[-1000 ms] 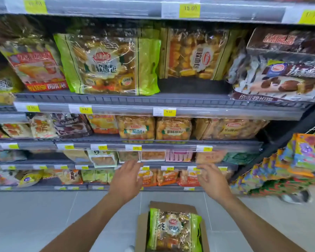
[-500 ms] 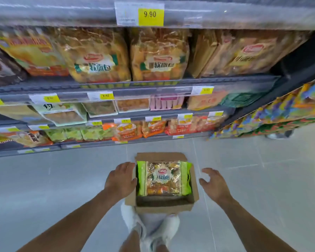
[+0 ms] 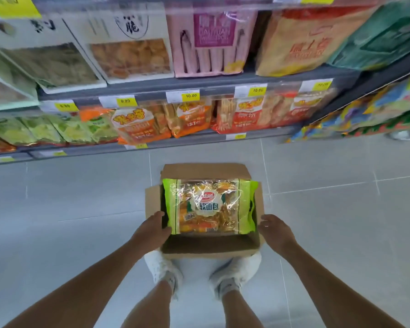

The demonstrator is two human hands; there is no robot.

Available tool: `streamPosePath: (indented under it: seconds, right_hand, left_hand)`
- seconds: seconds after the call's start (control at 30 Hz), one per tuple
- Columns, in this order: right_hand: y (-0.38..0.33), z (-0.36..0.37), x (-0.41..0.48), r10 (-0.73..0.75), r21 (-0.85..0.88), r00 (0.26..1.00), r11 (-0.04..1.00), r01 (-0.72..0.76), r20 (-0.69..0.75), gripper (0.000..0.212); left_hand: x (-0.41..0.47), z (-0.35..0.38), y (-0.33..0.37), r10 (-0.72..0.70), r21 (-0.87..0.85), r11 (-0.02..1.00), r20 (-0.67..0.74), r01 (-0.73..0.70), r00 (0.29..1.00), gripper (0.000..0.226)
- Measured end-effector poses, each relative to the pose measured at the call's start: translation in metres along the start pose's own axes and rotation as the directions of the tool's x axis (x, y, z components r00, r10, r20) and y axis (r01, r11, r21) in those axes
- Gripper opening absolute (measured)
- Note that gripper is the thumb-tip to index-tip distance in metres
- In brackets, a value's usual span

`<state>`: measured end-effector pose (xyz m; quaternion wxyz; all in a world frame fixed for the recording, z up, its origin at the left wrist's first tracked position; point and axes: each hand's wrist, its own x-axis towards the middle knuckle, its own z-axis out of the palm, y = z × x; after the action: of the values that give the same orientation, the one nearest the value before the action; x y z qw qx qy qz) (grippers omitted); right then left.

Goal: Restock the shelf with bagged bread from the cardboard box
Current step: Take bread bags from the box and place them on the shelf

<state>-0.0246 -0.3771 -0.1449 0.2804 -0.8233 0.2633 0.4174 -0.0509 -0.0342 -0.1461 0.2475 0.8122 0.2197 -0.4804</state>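
The fingers of the left hand are spread loosely and curl over the left wall of the cardboard box, the thumb side lying against the near left corner of the bread bag without closing on it. The fingers of the right hand are likewise uncurled, resting at the outside of the box's right wall, just beside the bag's right edge and holding nothing. The bag, clear plastic with bright green side bands and a round label in the middle, lies flat inside the box, face up, filling most of its width and leaving a bare strip of cardboard at the near end. The box sits on the pale grey tiled floor with its flaps folded outward, directly in front of a pair of white shoes. Beyond the box, the lower shelves carry orange and red snack packs, green packs to the left, and boxed and pink packages on the tier above, with yellow price tags along the shelf edges.
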Motion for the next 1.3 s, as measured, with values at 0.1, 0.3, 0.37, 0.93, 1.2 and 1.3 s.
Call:
streamPosePath:
  seconds: [0.1, 0.3, 0.37, 0.93, 1.2, 1.3]
  right_hand:
    - [0.014, 0.020, 0.045, 0.022, -0.005, 1.000, 1.000, -0.022, 0.014, 0.035]
    - [0.033, 0.061, 0.117, 0.093, 0.048, 0.993, 0.994, -0.097, 0.079, 0.041]
    - [0.037, 0.075, 0.134, 0.096, 0.112, 0.991, 0.988, -0.106, 0.088, 0.054]
    - [0.022, 0.086, 0.123, 0.158, 0.392, 0.974, 0.895, -0.212, 0.165, 0.042]
    - [-0.016, 0.046, 0.054, 0.105, 0.422, 0.988, 0.895, -0.143, 0.112, 0.031]
    - [-0.038, 0.021, 0.021, 0.064, 0.466, 0.994, 0.880, -0.096, 0.084, 0.014]
  left_hand:
    - [0.046, 0.023, -0.005, -0.050, -0.078, 0.996, 0.022, 0.052, 0.999, 0.062]
    - [0.134, 0.058, -0.014, -0.156, -0.362, 0.919, 0.022, 0.154, 0.987, 0.049]
    - [0.151, 0.063, -0.013, -0.172, -0.466, 0.867, 0.049, 0.175, 0.984, 0.068]
    - [0.131, 0.056, -0.006, -0.179, -0.608, 0.746, 0.209, 0.271, 0.961, 0.050]
    - [0.056, 0.009, 0.010, -0.135, -0.633, 0.743, 0.177, 0.217, 0.975, 0.050]
    - [0.022, -0.014, 0.021, -0.112, -0.642, 0.747, 0.131, 0.171, 0.985, 0.049]
